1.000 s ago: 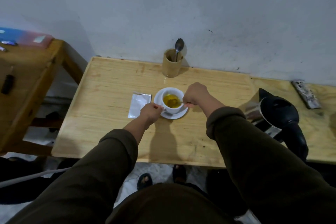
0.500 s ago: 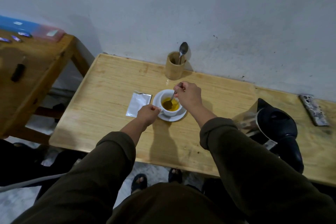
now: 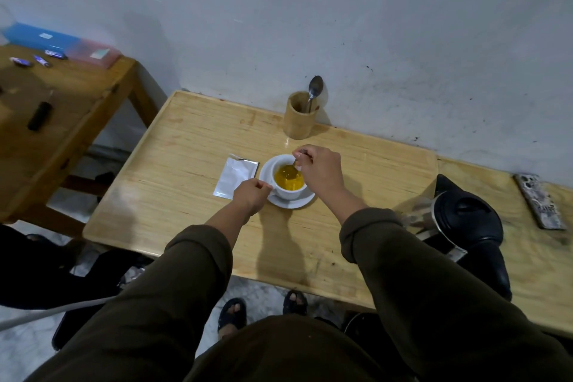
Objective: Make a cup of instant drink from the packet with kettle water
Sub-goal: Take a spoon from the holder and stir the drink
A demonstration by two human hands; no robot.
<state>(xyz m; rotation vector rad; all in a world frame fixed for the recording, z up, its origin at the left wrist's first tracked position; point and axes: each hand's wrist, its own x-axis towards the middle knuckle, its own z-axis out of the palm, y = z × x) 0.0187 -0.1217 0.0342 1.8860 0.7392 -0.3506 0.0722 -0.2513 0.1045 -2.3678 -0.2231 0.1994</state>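
Note:
A white cup (image 3: 288,192) with yellow-orange drink (image 3: 288,181) stands on a white saucer (image 3: 291,203) in the middle of the light wooden table (image 3: 186,164). My left hand (image 3: 251,195) pinches the cup's handle on its left side. My right hand (image 3: 321,169) is over the cup's right rim, closed on a spoon (image 3: 293,164) whose bowl dips into the drink. The torn silver packet (image 3: 236,177) lies flat just left of the saucer. The steel kettle with a black lid (image 3: 465,220) stands to the right.
A bamboo holder (image 3: 300,116) with another spoon (image 3: 314,91) stands by the wall behind the cup. A phone (image 3: 541,200) lies at the far right. A darker side table (image 3: 62,108) with small items is on the left. My feet show under the table edge.
My right hand rose from the saucer's right edge with the spoon and put it into the drink. My left hand stayed on the cup handle. The view shifted slightly.

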